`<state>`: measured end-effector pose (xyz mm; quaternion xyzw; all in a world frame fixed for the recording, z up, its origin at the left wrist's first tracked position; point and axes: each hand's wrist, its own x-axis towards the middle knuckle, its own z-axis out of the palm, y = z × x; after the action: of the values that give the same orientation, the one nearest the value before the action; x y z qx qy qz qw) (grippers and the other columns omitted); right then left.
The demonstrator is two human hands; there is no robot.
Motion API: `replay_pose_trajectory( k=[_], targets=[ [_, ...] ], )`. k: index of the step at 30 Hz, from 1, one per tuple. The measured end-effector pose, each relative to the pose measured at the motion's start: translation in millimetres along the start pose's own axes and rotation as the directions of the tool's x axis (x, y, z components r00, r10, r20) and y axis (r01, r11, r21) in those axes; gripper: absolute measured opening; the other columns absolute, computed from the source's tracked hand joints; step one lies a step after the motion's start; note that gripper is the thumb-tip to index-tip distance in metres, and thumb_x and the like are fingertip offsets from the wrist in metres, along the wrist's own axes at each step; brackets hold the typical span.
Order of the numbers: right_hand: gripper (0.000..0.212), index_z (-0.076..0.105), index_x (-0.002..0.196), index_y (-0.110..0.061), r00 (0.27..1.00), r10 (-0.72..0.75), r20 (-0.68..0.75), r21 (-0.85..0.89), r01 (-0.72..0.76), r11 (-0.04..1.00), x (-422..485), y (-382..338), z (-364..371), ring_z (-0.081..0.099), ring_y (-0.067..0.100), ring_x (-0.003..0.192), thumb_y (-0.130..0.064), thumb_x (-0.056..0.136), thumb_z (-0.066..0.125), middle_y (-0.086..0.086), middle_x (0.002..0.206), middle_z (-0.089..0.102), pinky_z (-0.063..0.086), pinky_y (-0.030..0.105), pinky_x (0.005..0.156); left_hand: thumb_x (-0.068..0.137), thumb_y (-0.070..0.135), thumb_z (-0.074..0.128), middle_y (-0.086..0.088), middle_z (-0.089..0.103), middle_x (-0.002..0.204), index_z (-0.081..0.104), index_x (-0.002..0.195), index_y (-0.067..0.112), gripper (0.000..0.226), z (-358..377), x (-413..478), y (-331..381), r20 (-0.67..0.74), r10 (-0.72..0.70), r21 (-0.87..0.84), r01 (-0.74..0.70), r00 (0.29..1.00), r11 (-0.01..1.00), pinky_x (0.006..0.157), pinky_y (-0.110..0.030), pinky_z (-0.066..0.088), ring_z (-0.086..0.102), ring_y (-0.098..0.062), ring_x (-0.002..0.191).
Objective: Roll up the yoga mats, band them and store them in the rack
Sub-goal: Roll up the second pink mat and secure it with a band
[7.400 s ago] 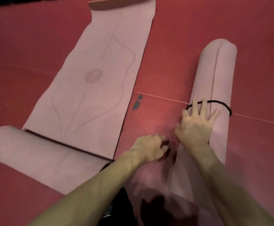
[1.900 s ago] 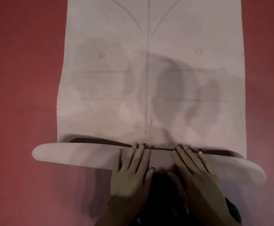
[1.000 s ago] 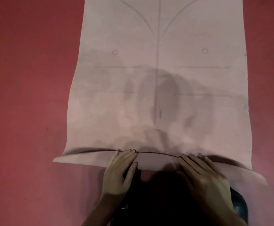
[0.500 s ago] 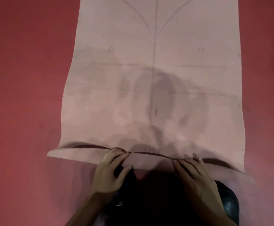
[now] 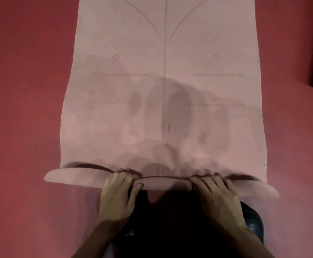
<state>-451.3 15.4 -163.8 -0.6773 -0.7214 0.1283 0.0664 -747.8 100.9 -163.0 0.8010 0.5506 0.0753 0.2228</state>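
Both left hand (image 5: 117, 198) and right hand (image 5: 218, 197) grip yoga mat (image 5: 198, 86) near-edge roll.

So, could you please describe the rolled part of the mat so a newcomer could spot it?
A pink yoga mat lies flat on the red floor, running away from the viewer. Along its near end sits a narrow rolled edge, gripped by the left hand and the right hand. Unlike the flat, line-printed sheet beyond, it is raised and unprinted.
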Motion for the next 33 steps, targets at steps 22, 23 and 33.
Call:
replay_pose_trajectory(
  k=[22,23,33],
  targets=[
    [0.023,0.078,0.111,-0.017,0.974,0.152,-0.17,0.111,-0.135,0.985,19.2,0.1,-1.3,0.06,0.031,0.091,-0.028,0.097,0.063,0.004,0.108,0.069,0.054,0.048,0.076,0.096,0.049,0.058,0.012,0.063,0.135,0.068,0.129,0.024,0.043,0.2,8.2,6.8,-0.025,0.107,-0.039,-0.108,0.994,0.993,0.116,-0.041,0.026,0.058,-0.015,0.128],
    [0.024,0.078,0.111,-0.018,0.972,0.164,-0.167,0.113,-0.146,0.983,21.6,1.3,-3.2,0.061,0.03,0.092,-0.029,0.096,0.064,0.004,0.108,0.067,0.055,0.046,0.075,0.096,0.049,0.057,0.014,0.063,0.132,0.066,0.129,0.026,0.041,-3.0,12.6,6.3,0.006,0.131,-0.019,-0.131,0.991,0.991,0.113,-0.038,0.028,0.059,-0.015,0.125],
    [0.027,0.072,0.115,-0.016,0.995,0.029,-0.099,0.06,-0.024,0.998,24.2,11.7,-5.4,0.066,0.028,0.087,-0.03,0.108,0.05,0.003,0.106,0.067,0.055,0.043,0.068,0.102,0.053,0.056,0.005,0.066,0.091,0.072,0.093,0.02,0.038,-8.0,37.2,14.2,-0.079,0.142,0.164,-0.128,0.987,0.978,0.081,-0.038,0.038,0.062,-0.022,0.087]
  ],
)
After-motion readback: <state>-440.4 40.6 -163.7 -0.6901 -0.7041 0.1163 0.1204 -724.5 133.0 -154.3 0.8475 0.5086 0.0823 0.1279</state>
